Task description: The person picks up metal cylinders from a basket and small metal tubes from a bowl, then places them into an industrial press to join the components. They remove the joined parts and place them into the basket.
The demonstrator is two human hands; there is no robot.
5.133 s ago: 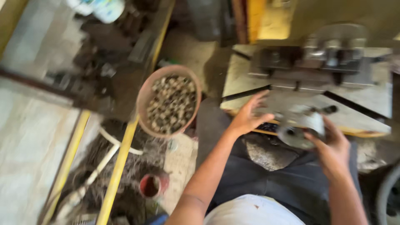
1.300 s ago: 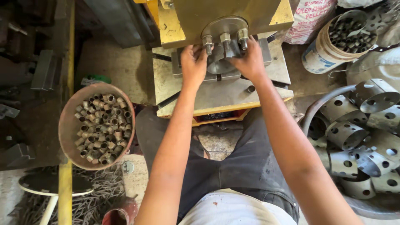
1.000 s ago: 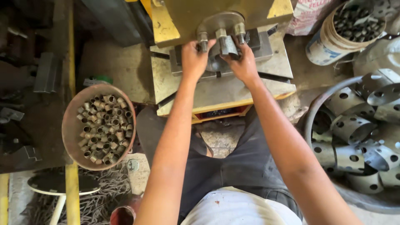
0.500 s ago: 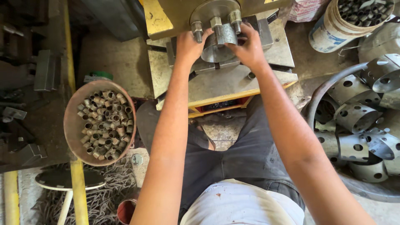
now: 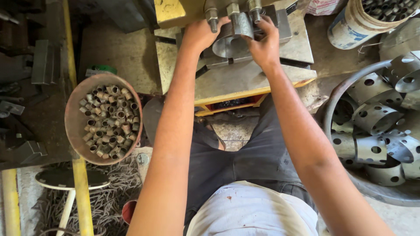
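steel ring [image 5: 229, 43] is gripped at twelve o'clock on the press bed [image 5: 245, 78], left hand [image 5: 199, 32] and right hand [image 5: 262, 43] closed on its sides. seating under the bolts [image 5: 232, 11] seems underway; alignment is called for next.

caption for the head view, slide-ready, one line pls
Both hands, left and right, grip a metal ring on a press bed, beside a bowl of small tubes.
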